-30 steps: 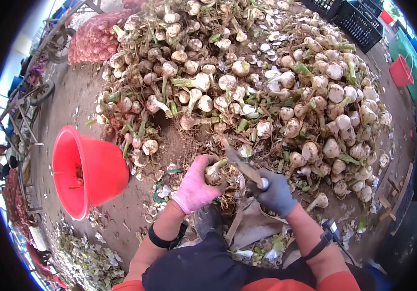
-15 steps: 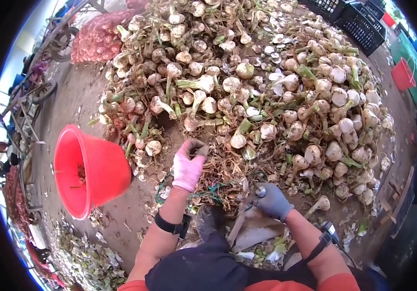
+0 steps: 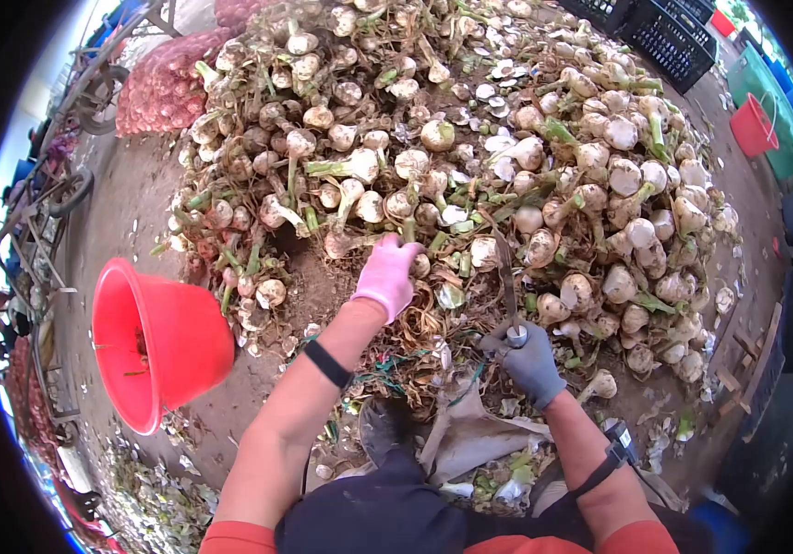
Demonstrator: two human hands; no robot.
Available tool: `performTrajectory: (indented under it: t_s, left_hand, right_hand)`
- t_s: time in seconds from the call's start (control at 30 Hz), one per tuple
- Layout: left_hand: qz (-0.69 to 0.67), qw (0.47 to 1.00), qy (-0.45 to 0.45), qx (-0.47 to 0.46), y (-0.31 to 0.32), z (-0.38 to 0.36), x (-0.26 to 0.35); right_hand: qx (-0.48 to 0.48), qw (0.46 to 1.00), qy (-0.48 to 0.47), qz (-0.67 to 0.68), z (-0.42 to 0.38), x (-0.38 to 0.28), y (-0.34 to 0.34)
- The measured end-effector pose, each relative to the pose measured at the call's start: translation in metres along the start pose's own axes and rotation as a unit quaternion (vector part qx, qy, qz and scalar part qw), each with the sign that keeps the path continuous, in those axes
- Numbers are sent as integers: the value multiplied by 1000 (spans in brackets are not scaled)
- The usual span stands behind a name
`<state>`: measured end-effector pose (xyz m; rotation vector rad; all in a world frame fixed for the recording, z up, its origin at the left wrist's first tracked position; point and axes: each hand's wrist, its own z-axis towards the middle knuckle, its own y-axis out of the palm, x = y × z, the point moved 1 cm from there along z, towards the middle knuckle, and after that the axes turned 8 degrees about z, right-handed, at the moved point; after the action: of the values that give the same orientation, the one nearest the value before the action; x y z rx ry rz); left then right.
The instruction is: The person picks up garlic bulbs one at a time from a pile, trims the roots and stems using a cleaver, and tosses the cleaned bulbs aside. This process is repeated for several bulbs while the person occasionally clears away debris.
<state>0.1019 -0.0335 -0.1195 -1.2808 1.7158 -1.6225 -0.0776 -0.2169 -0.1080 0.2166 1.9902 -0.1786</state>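
My left hand point(image 3: 387, 275), in a pink glove with dirty fingertips, reaches into the near edge of a heap of garlic point(image 3: 360, 166). Its fingers close around a garlic bulb point(image 3: 420, 267) with a green stem, partly hidden by the glove. In a grey glove, my right hand point(image 3: 528, 362) grips the handle of a sickle point(image 3: 507, 282). The rusty, slightly curved blade points away from me, over the bulbs. Dry leaves and roots point(image 3: 415, 337) lie between my hands, above a pale cloth sheet point(image 3: 470, 429) by my boot point(image 3: 384, 429).
A red bucket point(image 3: 203, 332) lies tilted at left, with a few scraps inside. Behind it stands a red mesh sack point(image 3: 166, 83). Trimmed bulbs point(image 3: 623, 277) are piled at right. Black crates point(image 3: 669, 42) and another red bucket point(image 3: 753, 127) stand at the far right.
My left hand has moved forward and right and closed on a garlic bulb. My right hand has turned the sickle so its blade now points up and away. The view has shifted slightly.
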Motion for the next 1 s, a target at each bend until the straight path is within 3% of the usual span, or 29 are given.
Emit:
performTrajectory:
  t_s: [0.03, 0.1, 0.13, 0.17, 0.23, 0.3, 0.4, 0.5, 0.57, 0.63, 0.67, 0.7, 0.77, 0.9, 0.93, 1.0]
  left_hand:
    - [2, 1000, 0, -1, -2, -7, 2]
    - [-133, 988, -69, 33, -24, -33, 14]
    - [-184, 977, -3, 108, -15, -42, 7]
    - [-183, 977, -5, 106, -15, -50, 8]
    - [-374, 926, -41, 40, -25, -67, 15]
    - [-311, 947, -27, 75, -36, -79, 22]
    - [-585, 802, -120, -25, -47, -91, 33]
    - [-627, 767, -118, -57, -59, -100, 43]
    - [-606, 782, -125, -73, -65, -103, 45]
    - [-465, 885, -11, -5, -57, -102, 36]
    - [-541, 841, 1, 7, -32, -102, 23]
    - [-541, 841, 1, 7, -34, -103, 21]
    - [-482, 876, 21, -16, -42, -104, 23]
    - [-518, 855, 31, -2, -73, -112, 42]
    - [-445, 895, 28, 6, -76, -111, 42]
    - [-434, 900, 37, 7, -76, -115, 45]
  right_hand:
    - [1, 1000, -7, -9, 0, 0, 0]
    - [-2, 1000, -15, -4, 1, -1, 1]
    - [-4, 1000, -23, -3, 1, -2, 2]
    - [-5, 1000, -21, -1, 0, -7, 3]
    - [-30, 997, -18, -68, -2, -23, 9]
    - [-47, 995, -35, -77, -7, -38, 15]
    - [-68, 991, -60, -101, -14, -56, 22]
    - [-76, 986, -88, -122, -21, -71, 28]
    - [-78, 982, -112, -131, -23, -75, 30]
    - [-80, 961, -158, -214, -26, -77, 32]
    - [-79, 961, -159, -214, -27, -80, 33]
    - [-95, 948, -170, -252, -29, -87, 34]
    - [-110, 933, -181, -290, -31, -90, 37]
    - [-125, 914, -220, -318, -32, -85, 41]
    - [-125, 908, -224, -330, -32, -85, 42]
    - [-120, 910, -226, -327, -31, -84, 43]
